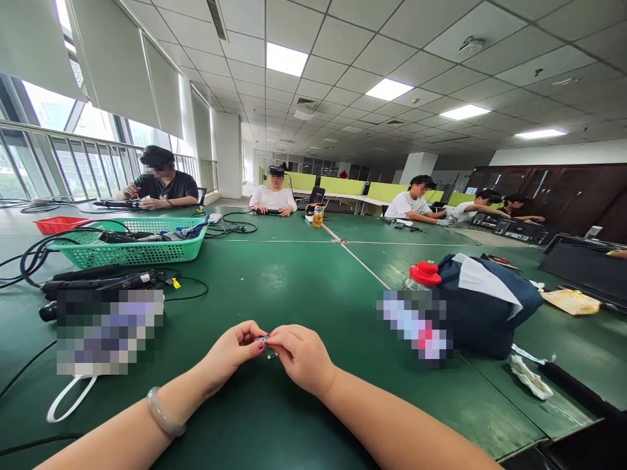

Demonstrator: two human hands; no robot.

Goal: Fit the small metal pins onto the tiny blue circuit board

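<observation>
Above the green tabletop (274,281), my left hand (235,349) and my right hand (302,356) meet at the middle front. Between the fingertips of both hands is a small silvery-grey part (264,339), mostly covered by the fingers, so its kind cannot be made out. The left thumb and index finger pinch it from one side, and the right fingers close on it from the other. A short pale, shiny piece (272,356) shows just under the right fingers; whether it joins the part is unclear. A pale bangle (165,412) circles my left wrist.
On the left are a green basket (132,251) with tools and cables, a red tray (61,225), black devices (105,284) and a blurred strapped item. To the right are a red-lidded bottle (424,274), dark bag (482,303) and crumpled tissue (531,377). Several people sit around.
</observation>
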